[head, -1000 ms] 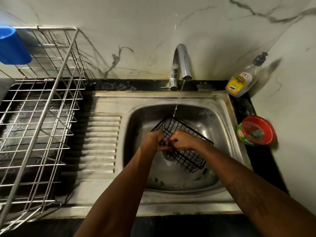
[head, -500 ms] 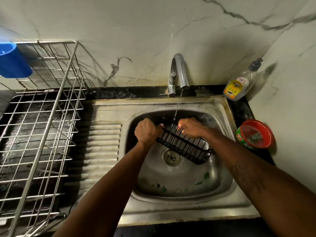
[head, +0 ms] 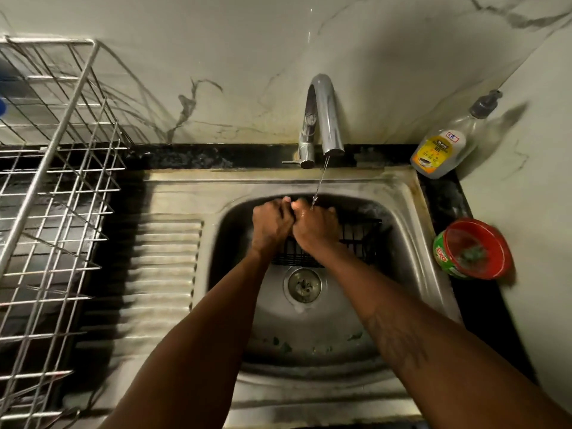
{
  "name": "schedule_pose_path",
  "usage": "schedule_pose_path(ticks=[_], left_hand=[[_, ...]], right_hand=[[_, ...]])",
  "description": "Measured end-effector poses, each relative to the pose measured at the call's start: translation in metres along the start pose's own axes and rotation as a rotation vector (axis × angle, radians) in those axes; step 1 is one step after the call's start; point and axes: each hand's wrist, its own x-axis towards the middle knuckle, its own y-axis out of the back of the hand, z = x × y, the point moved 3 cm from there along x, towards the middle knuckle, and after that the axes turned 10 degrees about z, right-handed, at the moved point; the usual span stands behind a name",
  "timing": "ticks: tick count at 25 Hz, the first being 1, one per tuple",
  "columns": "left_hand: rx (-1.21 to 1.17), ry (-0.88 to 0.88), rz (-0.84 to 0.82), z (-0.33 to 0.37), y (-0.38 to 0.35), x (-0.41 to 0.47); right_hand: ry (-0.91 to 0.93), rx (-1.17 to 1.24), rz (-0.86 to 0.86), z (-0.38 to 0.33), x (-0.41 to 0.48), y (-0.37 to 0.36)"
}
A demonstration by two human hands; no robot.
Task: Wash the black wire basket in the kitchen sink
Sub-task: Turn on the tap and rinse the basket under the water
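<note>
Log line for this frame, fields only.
left hand: grips black wire basket | right hand: grips it | tap: running | place: over sink

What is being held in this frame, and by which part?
The left hand and right hand both grip the black wire basket at its left end; the exact wires are hidden.

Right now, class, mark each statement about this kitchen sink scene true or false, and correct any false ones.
1. Water runs from the curved chrome tap. True.
2. The left hand and right hand both grip the black wire basket inside the steel sink. True.
3. The clear yellow-labelled soap bottle stands left of the tap. False: it stands to the right.
4. The round red tub lies inside the sink. False: it sits on the dark counter beside it.
</note>
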Motion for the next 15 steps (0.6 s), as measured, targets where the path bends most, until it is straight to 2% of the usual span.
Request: schedule_pose_path(ticks=[2,4,7,9,11,13,15], left_hand=[[-0.063,0.099,0.122,-0.004,0.004,-0.001],[-0.079,0.203,0.130,-0.008,0.005,-0.003],[-0.182,0.319,0.115,-0.007,0.005,-0.005],[-0.298,0.396,0.173,-0.003,0.005,-0.007],[-0.367,0.459,0.243,-0.006,0.007,-0.005],[-0.389,0.491,0.297,-0.018,0.008,-0.004],[-0.397,0.545,0.346,-0.024,0.012,-0.001]], right_hand=[[0.140,0.021,0.051,-0.014,-0.002,-0.006],[0.189,-0.034,0.074,0.010,-0.004,0.003],[-0.086,-0.128,0.085,0.078,-0.003,0.024],[-0.167,-0.195,0.066,0.076,0.004,0.024],[-0.086,-0.187,0.005,0.026,0.008,0.010],[0.094,-0.126,-0.031,-0.031,-0.004,-0.005],[0.279,-0.073,-0.023,-0.049,-0.007,-0.008]])
